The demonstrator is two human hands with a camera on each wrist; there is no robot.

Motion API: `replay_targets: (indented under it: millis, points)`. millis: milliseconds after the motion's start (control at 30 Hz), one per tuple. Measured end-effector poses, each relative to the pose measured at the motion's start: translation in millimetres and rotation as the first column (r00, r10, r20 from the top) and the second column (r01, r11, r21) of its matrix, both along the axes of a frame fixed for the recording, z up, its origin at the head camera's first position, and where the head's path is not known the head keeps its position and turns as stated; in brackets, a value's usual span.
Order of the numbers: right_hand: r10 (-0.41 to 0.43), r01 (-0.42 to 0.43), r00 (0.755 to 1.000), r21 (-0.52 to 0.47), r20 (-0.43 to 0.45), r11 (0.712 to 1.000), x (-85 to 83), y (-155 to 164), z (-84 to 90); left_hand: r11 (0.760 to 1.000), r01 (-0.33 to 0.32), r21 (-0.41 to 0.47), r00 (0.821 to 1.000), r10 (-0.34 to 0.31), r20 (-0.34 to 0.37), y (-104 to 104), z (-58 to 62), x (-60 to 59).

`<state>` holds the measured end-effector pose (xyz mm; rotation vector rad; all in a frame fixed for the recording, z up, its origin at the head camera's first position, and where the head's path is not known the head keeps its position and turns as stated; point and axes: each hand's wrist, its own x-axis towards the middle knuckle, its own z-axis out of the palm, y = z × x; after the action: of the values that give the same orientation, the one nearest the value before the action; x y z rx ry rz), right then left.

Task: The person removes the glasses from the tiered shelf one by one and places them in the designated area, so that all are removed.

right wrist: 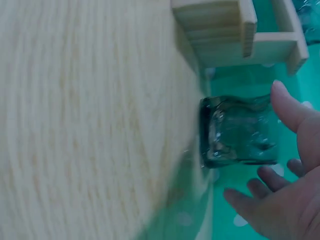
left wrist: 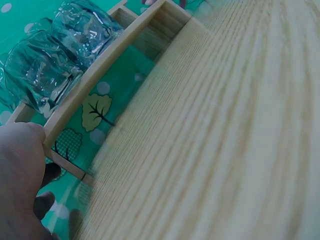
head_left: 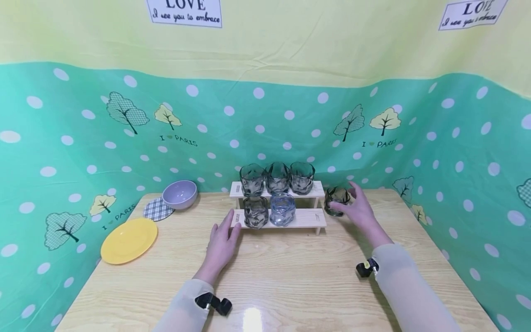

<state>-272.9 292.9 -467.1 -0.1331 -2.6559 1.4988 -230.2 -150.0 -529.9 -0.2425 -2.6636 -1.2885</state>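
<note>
**Six glasses, one off the rack**

Six glasses in all: five on the wooden rack (head_left: 279,216), one loose on the tabletop (head_left: 290,272). We see plenty of bare wood in front of the rack, between our two forearms and toward the near edge. The rack sits toward the back of the tabletop, close to the green dotted backdrop (head_left: 62,138), so there's little room behind it. To the right of the rack lies an open strip of tabletop running to the right edge.

The loose glass (head_left: 336,200) stands upright on the tabletop, just beside the rack's right end. It's dark, smoky grey-green w/ a wavy, faceted wall; the right wrist view shows it short and thick-walled. Our right hand (head_left: 360,210) is at it, fingers spread and only lightly bent; the thumb side meets the glass in the head view, but the wrist view shows gaps, so the grip isn't closed round it.

Our left hand (head_left: 221,242) lies flat w/ straight fingers, thumb against the left end of the rack's lower step; it holds nothing.

On the rack: three smoky glasses (head_left: 277,177) on the top step; a smoky one (head_left: 255,211) and a clear bluish one (head_left: 282,209) on the lower step, leaving its right part free, next to the loose glass.

Far left, well apart: a lilac bowl (head_left: 179,194), a checked coaster (head_left: 157,210) touching it, a yellow plate (head_left: 129,240) near the left edge.
</note>
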Motion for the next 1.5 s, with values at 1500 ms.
replay_targets:
  millis: [1500]
  points:
    - [0.177,-0.205,0.974,-0.223,-0.141,0.953,51.2,-132.2,14.5,1.000,-0.016,-0.019,0.999,0.015,-0.028,-0.6,-1.9,2.1]
